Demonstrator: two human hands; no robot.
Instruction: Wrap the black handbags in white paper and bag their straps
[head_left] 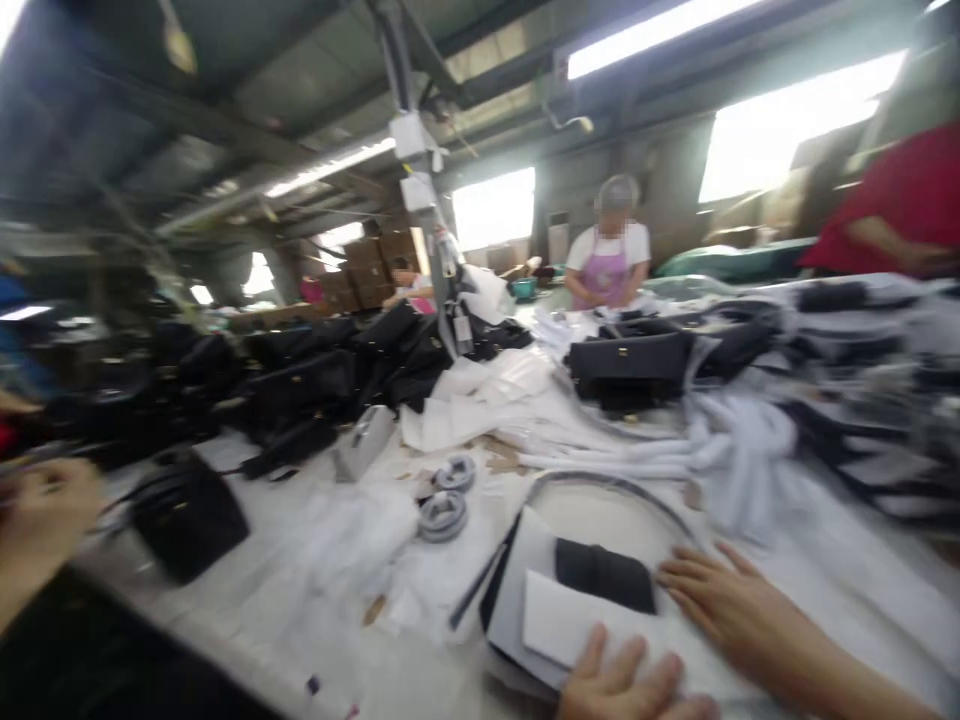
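A black handbag point(495, 590) lies in front of me, partly covered by a white sheet point(559, 622) and a small black piece point(604, 574). Its long looped handle point(600, 478) arches behind it and looks wrapped in pale film. My left hand point(637, 685) rests at the bag's near edge beside the white sheet, fingers spread; the frame cuts it off at the bottom. Flat on the pale wrapping at the bag's right side, my right hand point(724, 605) has its fingers stretched out, the tips close to the black piece. Neither hand grips anything visible.
Two grey tape rolls point(442, 515) lie left of the bag. White wrapping point(487, 390) and black handbags point(630, 365) pile up behind. At left, a co-worker's hand point(49, 510) is near another black bag point(187, 510). A person in a purple apron point(609, 270) stands across the table.
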